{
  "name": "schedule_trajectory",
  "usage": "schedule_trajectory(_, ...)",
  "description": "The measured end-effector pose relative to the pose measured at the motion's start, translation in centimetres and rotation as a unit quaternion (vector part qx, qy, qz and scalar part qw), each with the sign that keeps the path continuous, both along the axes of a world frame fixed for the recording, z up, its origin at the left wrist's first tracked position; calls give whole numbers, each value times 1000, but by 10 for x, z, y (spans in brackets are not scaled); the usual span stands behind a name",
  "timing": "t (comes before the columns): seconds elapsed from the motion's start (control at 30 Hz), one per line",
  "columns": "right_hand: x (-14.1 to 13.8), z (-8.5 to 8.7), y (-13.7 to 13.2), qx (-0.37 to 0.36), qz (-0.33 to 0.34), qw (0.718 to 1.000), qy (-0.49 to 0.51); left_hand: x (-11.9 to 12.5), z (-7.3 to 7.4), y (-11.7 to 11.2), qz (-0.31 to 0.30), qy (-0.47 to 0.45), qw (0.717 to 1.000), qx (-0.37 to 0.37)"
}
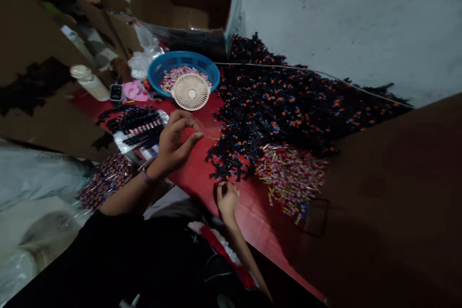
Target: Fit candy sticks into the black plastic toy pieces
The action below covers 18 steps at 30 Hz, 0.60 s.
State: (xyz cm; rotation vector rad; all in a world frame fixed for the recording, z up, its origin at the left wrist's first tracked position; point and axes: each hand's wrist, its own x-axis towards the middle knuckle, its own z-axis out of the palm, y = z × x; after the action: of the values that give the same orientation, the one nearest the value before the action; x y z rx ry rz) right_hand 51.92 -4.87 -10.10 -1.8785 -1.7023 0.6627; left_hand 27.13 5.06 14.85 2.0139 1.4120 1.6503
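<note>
My left hand (176, 140) is raised over the red table, thumb and index finger brought together in a pinch. A faint, see-through strand shows beside these fingertips; what it is I cannot make out. Lower down, my right hand (227, 198) is near the table's front edge with its fingers curled in, and whatever it grips is hidden. Just beyond it spreads a big heap of small black pieces (267, 115) with orange and blue tips. To the right of that hand lies a pile of small pink, red and yellow pieces (292, 178).
A blue basket (153, 74) holds small pink pieces, with a cream round slotted lid (191, 92) leaning on its front. Behind stands an open cardboard box (202, 36). Left are a bottle (92, 84), a smartwatch (116, 92) and rows of black pieces (135, 122). Cardboard (390, 202) borders the right.
</note>
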Motion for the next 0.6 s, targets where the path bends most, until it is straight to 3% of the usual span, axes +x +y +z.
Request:
schedule_trajectory(0.07, 0, 2, -3, -8, 5, 1000, 1, -8, 25, -31, 57, 20, 998, 8)
schedule_trajectory(0.13, 1, 4, -6, -9, 13, 1000, 4, -17, 41, -58, 97, 40, 994, 21)
schedule_trajectory(0.4, 4, 11, -15, 21, 2, 1000, -16, -61, 77, -170, 195, 122, 964, 135)
schedule_trajectory(0.5, 7, 16, -22, 25, 12, 999, -26, -97, 71, -214, 288, 169, 937, 102)
schedule_trajectory(0.6, 11, 20, -31, 23, 19, 999, -40, -164, 35, -273, 405, 191, 894, 7)
